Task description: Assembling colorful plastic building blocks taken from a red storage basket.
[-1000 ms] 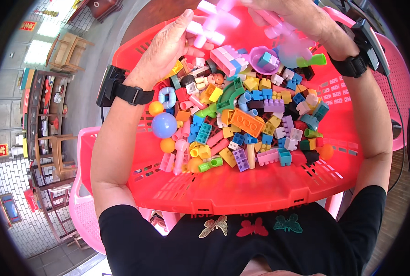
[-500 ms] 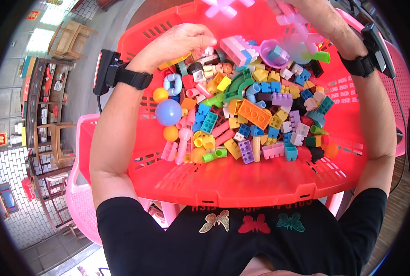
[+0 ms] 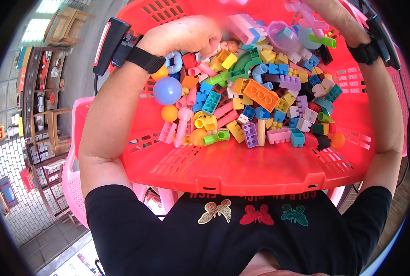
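A large pile of toy building blocks fills a red plastic basket (image 3: 278,175). Over the far left of the pile, my left hand (image 3: 186,36) is closed with its fingers curled down; whatever it may hold is hidden. Just right of its fingers lies a pink, white and blue block stack (image 3: 244,28). My right hand (image 3: 322,5) is cut off by the upper edge, so its fingers do not show. Pink connector pieces (image 3: 306,14) are close beside it. Below them are a purple toy bowl (image 3: 283,39) and a light green tube (image 3: 324,41).
A blue ball (image 3: 167,90) and a yellow ball (image 3: 169,113) lie at the pile's left side. An orange block (image 3: 261,95) tops the middle. Pink chair parts (image 3: 71,184) show beside the basket. Wooden furniture (image 3: 53,124) stands on the floor further left.
My left hand has moved right and its fingers have curled into the pile. My right hand has slipped mostly out past the upper edge. The basket appears higher in view.
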Demonstrator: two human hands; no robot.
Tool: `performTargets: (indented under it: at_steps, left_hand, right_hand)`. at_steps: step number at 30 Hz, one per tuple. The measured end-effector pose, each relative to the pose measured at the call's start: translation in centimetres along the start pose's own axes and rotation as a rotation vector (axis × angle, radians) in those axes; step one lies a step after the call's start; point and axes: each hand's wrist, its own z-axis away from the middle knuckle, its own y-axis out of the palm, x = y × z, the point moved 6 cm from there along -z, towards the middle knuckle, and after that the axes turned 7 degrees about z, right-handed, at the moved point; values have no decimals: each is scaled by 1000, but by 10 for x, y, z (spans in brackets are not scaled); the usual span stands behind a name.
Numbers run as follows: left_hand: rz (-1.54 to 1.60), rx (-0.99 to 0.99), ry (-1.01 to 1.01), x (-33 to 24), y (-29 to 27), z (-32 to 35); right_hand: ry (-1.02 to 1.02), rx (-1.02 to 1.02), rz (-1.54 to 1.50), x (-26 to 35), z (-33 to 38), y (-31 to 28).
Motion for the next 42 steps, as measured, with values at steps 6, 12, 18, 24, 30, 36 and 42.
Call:
performTargets:
  at_steps: [6,12,18,24,30,36,42]
  left_hand:
    - [-383,-107,165,-10,17,17]
    - [-321,32,11,-21,20,7]
    - [-430,94,-47,-29,27,9]
    - [-523,6,41,-27,41,9]
    - [-525,-141,103,-29,35,15]
    - [-564,-69,14,-29,36,17]
    - [-735,-161,37,-26,47,15]
  right_hand:
    - [-14,28,-109,-1,-5,11]
    - [-173,-3,-124,-8,-5,5]
    - [-35,143,-101,-5,-3,14]
    - [78,56,-224,-32,1,18]
    - [24,86,-373,-24,-1,14]
    - [1,70,-450,-10,0,9]
    - [46,71,-516,-12,0,7]
